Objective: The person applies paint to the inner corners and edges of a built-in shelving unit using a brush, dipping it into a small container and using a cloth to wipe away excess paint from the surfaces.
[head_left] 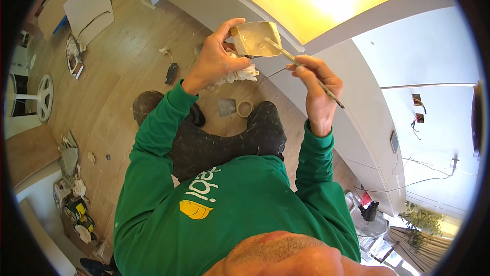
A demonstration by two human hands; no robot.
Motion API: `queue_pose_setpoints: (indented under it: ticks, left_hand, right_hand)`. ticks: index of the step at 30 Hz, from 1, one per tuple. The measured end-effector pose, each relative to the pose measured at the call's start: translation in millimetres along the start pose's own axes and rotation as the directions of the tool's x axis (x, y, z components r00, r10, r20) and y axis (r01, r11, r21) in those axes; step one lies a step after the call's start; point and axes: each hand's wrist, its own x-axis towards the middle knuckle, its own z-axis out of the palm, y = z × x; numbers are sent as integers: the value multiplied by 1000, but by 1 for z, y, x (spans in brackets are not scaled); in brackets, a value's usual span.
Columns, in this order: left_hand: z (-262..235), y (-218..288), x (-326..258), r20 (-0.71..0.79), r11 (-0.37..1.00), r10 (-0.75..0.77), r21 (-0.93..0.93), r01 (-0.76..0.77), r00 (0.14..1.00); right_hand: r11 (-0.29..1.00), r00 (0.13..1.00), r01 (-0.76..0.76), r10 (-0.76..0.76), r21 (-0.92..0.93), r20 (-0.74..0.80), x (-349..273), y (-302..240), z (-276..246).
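The putty knife (255, 38) sits high in the middle of the view, held up in front of the person's chest, its broad flat blade coated in a pale, yellowish-grey paste and tilted so the smeared face shows to the camera. The left hand (214, 59) has it from the left and below: the thumb curls over the top left corner of the blade, the other fingers are folded shut beneath it, and a crumpled white rag (240, 74) is bunched in the same closed grip, spilling out to the right under the blade. The right hand (316, 87) is just beside it on the right, thumb and fingertips pinched closed on a thin brush (303, 70) (it could be a slim stick, the far end is too small to tell), which runs on a slant from lower right to upper left so that its tip rests on the paste-covered blade. The handle end sticks out past the right wrist. Both arms wear green sleeves, and dark trousers show below the hands. On the wooden floor (117, 72) between the knees lie a roll of tape (245, 108) and, just beside it to the left, a small grey square scraper (227, 107). White cabinet panels (357, 117) run along the right.
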Motion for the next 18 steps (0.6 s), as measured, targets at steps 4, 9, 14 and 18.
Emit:
queue_pose_setpoints:
  ticks: [4,9,14,18]
  left_hand:
    - [-2,2,-1,8,1000,-22,9,22,1000]
    - [-3,1,-2,-2,1000,16,-13,-16,1000]
    - [-5,1,-1,-10,1000,9,-25,-9,1000]
    - [-4,3,-2,11,1000,8,-1,-8,1000]
  right_hand:
    - [999,998,-12,9,40,66,-3,4,3]
    - [990,991,-105,97,89,94,-4,4,7]
    - [995,998,28,-22,93,-66,-6,-6,2]
    - [997,992,-50,56,-53,109,7,-7,-12]
